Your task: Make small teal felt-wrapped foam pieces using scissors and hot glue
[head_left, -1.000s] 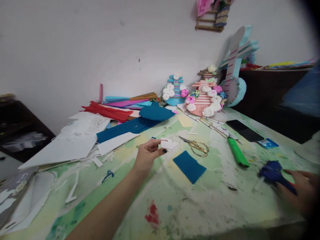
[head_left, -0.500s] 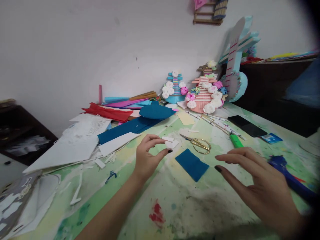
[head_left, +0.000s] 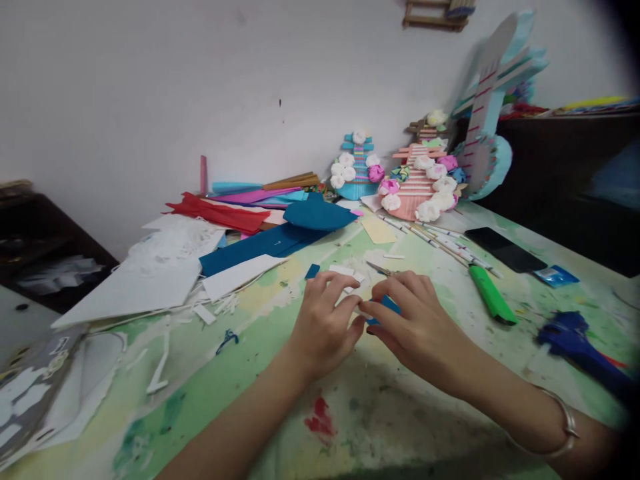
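My left hand [head_left: 327,323] and my right hand [head_left: 417,327] meet fingertip to fingertip low over the table. Between the fingers of the right hand shows a blue piece of crepe paper [head_left: 390,305], mostly covered by that hand. The left fingers are pinched together; what they hold, if anything, is hidden. Just behind the left hand are small white pieces [head_left: 346,272], and beside them lies a smaller blue scrap [head_left: 313,271]. Gold-handled scissors [head_left: 379,268] lie behind the right hand, which hides their handles.
A blue glue gun [head_left: 567,337], a green tube-shaped object [head_left: 493,297] and a black phone [head_left: 505,250] are at the right. White sheets [head_left: 135,287], blue crepe paper [head_left: 250,250] and red paper [head_left: 220,213] spread over the left. Flower-decorated instrument models [head_left: 417,193] stand at the back.
My right hand has come left to meet the left hand, its fingers closing. The blue rectangle that lay flat in plain sight is now mostly covered. The view has shifted slightly.
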{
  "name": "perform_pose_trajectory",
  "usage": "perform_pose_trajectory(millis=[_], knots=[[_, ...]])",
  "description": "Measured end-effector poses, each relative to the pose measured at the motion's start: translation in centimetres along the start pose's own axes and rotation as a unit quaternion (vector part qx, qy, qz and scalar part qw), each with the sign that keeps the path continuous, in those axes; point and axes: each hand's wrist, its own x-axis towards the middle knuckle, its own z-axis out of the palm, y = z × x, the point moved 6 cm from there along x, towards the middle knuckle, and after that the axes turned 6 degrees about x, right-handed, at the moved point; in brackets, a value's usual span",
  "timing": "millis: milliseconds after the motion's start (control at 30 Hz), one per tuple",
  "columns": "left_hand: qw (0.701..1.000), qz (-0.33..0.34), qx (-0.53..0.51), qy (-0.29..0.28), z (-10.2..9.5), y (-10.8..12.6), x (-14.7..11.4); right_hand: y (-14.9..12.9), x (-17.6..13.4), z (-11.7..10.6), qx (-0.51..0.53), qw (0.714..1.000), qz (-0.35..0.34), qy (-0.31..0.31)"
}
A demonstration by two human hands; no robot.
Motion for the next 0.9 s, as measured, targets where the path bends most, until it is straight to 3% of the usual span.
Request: perform_pose_trajectory(millis=[467,667,800,900], knots=[[0.999,-0.026,-0.032,-0.017,0.4,0.3,-0.1,0.3,-0.2,0.3,-0.049,0.998,0.02,-0.03],[0.999,-0.011,-0.02,-0.032,0.8,0.5,-0.1,-0.1,-0.4,0.5,-0.056,0.997,-0.015,-0.043],[0.999,-0.011,-0.034,-0.001,-0.1,0.6,0.2,2.3,0.1,0.4,0.0,0.999,-0.002,-0.035],[0.996,-0.006,-0.062,0.065,-1.0,1.0,0.1,6.3,0.8,0.6,0.147,0.987,0.057,-0.019]])
